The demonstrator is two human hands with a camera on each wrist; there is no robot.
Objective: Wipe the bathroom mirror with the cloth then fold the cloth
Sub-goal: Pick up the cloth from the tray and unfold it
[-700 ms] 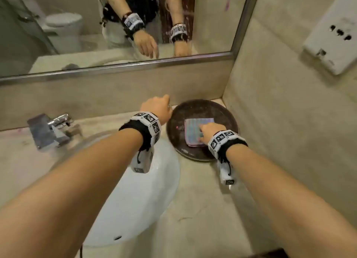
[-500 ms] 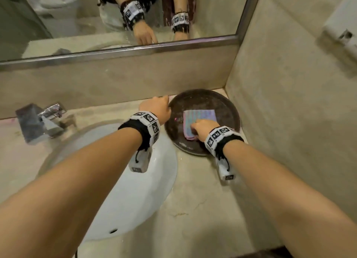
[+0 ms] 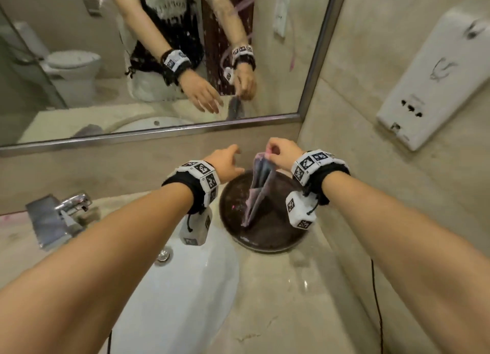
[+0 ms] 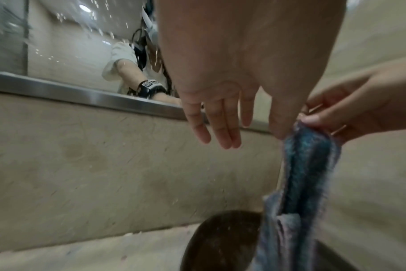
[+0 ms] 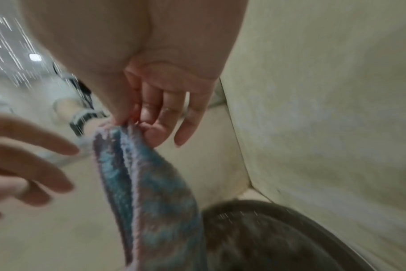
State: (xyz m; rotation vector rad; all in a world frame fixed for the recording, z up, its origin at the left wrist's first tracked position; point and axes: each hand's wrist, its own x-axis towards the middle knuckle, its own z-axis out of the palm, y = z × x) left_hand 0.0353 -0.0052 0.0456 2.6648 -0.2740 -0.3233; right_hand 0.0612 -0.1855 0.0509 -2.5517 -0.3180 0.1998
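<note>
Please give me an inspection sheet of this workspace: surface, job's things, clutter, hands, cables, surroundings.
Surface: beige stone counter with a white basin set in it.
Job's things: cloth, blue and pink, hanging over the tray; mirror above the counter, speckled with spots.
Clutter: round dark tray in the corner by the right wall.
Hands: right hand pinches the cloth's top edge in a fingertip grip; left hand open, fingers straight, beside the cloth, holding nothing.
Cables: thin black cable along the counter at the right.
Surroundings: chrome tap at left; white wall unit on the right wall; toilet seen in the mirror.
</note>
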